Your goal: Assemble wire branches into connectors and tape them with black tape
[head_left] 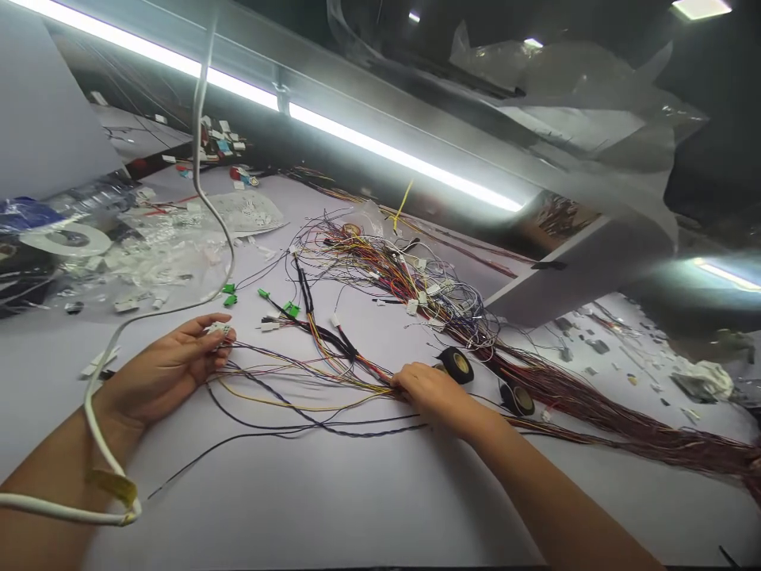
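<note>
My left hand (163, 371) rests on the white table (333, 492), fingers pinched on a small white connector (218, 327) at the end of a bundle of thin coloured wires (297, 377). My right hand (429, 392) lies knuckles up on the same bundle farther right, fingers closed over the wires where they gather. The wires stretch between both hands, with loose yellow and dark strands sagging below. A roll of black tape (456, 364) sits just past my right hand.
A large tangle of coloured wires (410, 274) with green and white connectors lies behind. A second black tape roll (516, 398) and a long reddish wire bundle (624, 428) run right. Plastic bags and white tape (71, 238) sit left. A white cable (101, 444) hangs across my left wrist.
</note>
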Available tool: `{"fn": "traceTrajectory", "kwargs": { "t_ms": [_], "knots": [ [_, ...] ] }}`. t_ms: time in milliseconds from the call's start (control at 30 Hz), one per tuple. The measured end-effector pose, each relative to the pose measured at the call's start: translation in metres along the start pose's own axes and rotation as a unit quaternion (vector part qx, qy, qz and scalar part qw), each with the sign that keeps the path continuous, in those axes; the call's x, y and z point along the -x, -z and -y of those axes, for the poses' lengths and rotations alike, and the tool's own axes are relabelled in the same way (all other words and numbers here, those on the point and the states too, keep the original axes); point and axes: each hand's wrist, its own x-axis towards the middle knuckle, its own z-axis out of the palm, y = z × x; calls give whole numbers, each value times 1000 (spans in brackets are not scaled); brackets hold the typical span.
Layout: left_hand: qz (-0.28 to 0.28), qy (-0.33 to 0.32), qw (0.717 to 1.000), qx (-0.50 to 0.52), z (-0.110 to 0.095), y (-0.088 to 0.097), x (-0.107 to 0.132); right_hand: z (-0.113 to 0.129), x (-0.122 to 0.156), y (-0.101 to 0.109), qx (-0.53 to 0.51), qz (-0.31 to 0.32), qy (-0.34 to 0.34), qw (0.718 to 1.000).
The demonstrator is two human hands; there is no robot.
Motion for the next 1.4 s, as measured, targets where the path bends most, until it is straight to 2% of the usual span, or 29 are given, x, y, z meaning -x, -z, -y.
{"fn": "traceTrajectory", "kwargs": {
  "t_ms": [100, 200, 267, 333, 433, 500, 567, 667, 800, 1033, 1400],
  "knots": [
    [-3, 8, 1000, 10, 2, 2, -2, 0, 6, 12, -90, 1, 2, 996],
    [-7, 9, 1000, 18, 4, 2, -3, 7, 7, 20, -203, -29, -46, 978],
    [-7, 8, 1000, 24, 4, 1, -2, 22, -5, 22, -256, -22, -75, 964],
    [-3, 3, 999, 36, 5, 0, -1, 45, -27, 24, -287, -6, -56, 956],
    [8, -3, 999, 53, 6, 0, 1, 90, -75, 30, -301, -29, 54, 952],
    [13, -4, 998, 59, 7, 1, 2, 117, -109, 35, -294, -85, 130, 943],
    [18, -6, 998, 65, 7, 2, 3, 136, -140, 38, -279, -149, 178, 932],
    [30, -22, 997, 73, 7, 2, 4, 153, -174, 36, -270, -216, 179, 921],
    [47, -31, 994, 93, 7, 2, 5, 159, -192, 21, -263, -236, 111, 929],
    [27, 17, 991, 132, 6, 0, 7, 151, -182, -4, -247, -226, 23, 942],
    [26, 7, 991, 130, 8, -8, 10, 157, -186, -19, -234, -295, 11, 926]
  ]
}}
